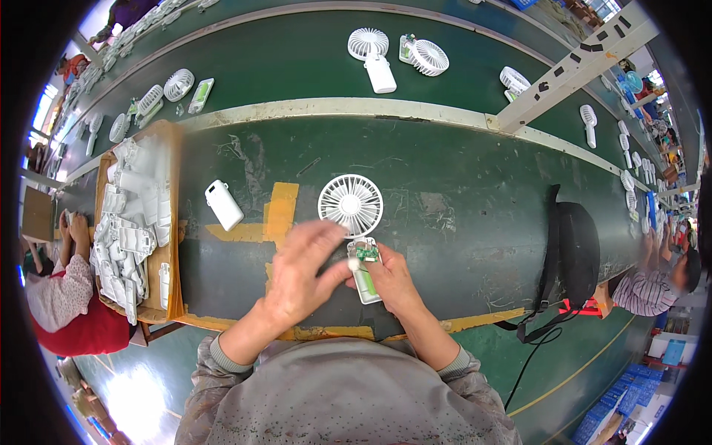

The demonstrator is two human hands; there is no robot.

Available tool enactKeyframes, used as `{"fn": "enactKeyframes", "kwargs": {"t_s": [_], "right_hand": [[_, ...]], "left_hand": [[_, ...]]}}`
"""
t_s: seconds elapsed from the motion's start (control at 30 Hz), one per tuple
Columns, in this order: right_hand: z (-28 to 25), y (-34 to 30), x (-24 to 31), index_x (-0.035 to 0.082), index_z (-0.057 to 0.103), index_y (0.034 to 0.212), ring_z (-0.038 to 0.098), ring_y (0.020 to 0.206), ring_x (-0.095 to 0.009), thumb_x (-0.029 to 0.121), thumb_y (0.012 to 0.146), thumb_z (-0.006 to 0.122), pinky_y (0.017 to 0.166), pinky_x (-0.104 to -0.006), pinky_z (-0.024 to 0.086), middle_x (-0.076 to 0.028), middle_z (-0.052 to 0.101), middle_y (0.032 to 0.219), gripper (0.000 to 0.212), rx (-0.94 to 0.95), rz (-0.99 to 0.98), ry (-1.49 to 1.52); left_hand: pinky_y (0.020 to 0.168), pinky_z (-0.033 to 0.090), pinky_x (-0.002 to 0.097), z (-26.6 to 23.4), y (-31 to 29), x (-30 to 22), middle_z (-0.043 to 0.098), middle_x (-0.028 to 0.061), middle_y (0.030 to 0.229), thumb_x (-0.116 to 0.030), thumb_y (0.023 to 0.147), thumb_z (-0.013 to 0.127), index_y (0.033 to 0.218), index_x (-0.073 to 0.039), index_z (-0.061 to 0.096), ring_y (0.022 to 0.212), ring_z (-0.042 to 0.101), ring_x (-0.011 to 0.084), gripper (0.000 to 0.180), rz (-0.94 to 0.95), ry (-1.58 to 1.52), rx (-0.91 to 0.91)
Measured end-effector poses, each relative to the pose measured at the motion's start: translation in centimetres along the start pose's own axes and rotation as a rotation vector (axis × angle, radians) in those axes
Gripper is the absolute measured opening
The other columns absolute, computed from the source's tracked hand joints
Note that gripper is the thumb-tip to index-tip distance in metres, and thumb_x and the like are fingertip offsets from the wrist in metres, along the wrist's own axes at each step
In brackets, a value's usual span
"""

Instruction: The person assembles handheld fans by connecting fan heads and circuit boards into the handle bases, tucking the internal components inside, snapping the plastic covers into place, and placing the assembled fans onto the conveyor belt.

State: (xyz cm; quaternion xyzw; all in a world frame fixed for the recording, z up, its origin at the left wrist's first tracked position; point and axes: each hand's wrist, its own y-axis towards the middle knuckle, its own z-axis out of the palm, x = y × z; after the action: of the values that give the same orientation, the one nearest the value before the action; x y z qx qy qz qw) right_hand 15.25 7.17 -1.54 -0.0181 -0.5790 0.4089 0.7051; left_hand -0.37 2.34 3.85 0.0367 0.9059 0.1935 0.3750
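A white handheld fan lies on the bench in front of me, its round grille (pixel 350 205) pointing away. Its opened handle (pixel 368 288) shows a green circuit board (pixel 366 253) and a light-green battery (pixel 367 280). My right hand (pixel 395 282) is closed around the handle's right side, thumb and fingers beside the board. Over the handle's left side, my left hand (pixel 300 271) is slightly blurred, fingers stretched out and thumb apart. A small white spot shows at its thumb tip; I cannot make out what it is. A white handle cover (pixel 224 205) lies farther left.
A cardboard box (pixel 175 222) full of white plastic parts stands at the left. A black bag (pixel 577 248) with straps rests on the right. Beyond the pale rail (pixel 319 108), several fans lie on a green belt (pixel 289 67). Other people sit at both sides.
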Motion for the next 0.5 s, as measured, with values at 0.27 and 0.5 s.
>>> {"fn": "enactKeyframes", "kwargs": {"t_s": [0.27,0.5], "right_hand": [[0.6,-0.3,0.4,-0.003,0.051,0.104,0.062,0.074,-0.015,0.018,0.095,0.042,0.063,-0.0258,0.055,-0.009,0.06,0.087,0.025,0.017,0.039,0.03],[0.2,-0.3,-0.1,-0.002,0.049,0.11,0.064,0.078,-0.02,0.031,0.097,0.039,0.07,-0.0298,0.055,-0.013,0.061,0.094,0.037,0.03,0.018,0.242]], "left_hand": [[0.064,0.05,0.0361,2.0,-1.0,1.1,0.063,0.0136,0.084,-0.004,0.073,0.065,0.092,0.001,0.062,0.075,0.062,0.0295,0.02,-0.068,-0.084,0.092],[0.06,0.049,0.035,1.9,-1.0,1.5,0.063,0.0129,0.078,-0.002,0.073,0.064,0.089,0.002,0.062,0.071,0.062,0.0285,0.016,-0.143,-0.118,0.092]]}}
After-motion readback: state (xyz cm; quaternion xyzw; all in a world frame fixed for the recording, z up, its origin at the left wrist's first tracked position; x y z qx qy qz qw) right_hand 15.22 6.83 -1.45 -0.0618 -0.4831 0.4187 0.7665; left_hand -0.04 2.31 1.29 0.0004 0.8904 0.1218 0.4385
